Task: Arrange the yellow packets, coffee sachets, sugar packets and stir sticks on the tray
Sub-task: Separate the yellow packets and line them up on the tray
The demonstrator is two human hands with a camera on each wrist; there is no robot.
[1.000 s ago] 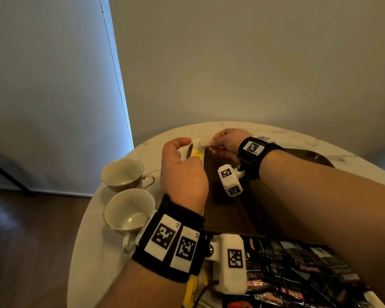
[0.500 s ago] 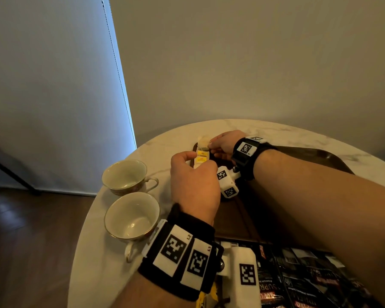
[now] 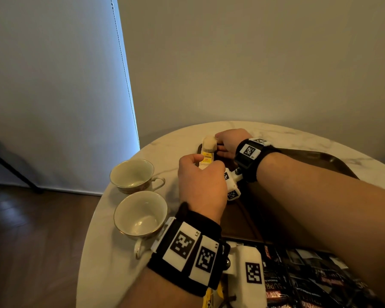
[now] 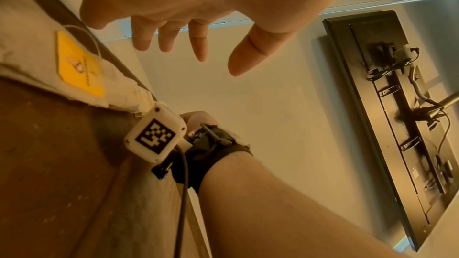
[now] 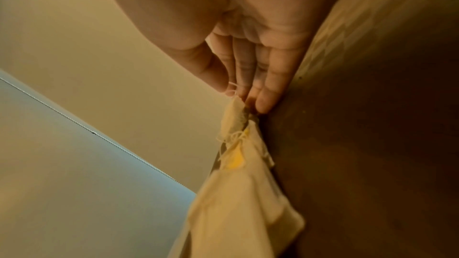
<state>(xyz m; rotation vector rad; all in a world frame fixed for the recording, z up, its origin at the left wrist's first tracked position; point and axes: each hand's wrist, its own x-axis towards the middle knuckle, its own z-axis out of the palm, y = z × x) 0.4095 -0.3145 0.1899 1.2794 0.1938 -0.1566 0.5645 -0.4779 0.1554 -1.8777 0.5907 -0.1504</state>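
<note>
Pale tea-bag packets with yellow tags (image 3: 206, 160) lie in a small pile at the far left corner of the dark wooden tray (image 3: 320, 160). My right hand (image 3: 218, 143) pinches the top of one packet (image 5: 236, 117) between thumb and fingers, down against the tray floor. My left hand (image 3: 203, 168) hovers just over the pile; in the left wrist view its fingers (image 4: 198, 46) are spread and hold nothing, with a yellow tag (image 4: 79, 64) below them. Black coffee sachets (image 3: 309, 278) lie at the near edge. No sugar packets or stir sticks are visible.
Two empty white cups (image 3: 132, 174) (image 3: 141, 213) stand left of the tray on the round marble table (image 3: 111, 252). The table's edge curves close behind the tray, with a wall beyond. My right forearm lies across the tray.
My left hand has moved forward to the yellow-tagged packets beside the right hand. The right hand has stayed at the tray's far left corner with its packet.
</note>
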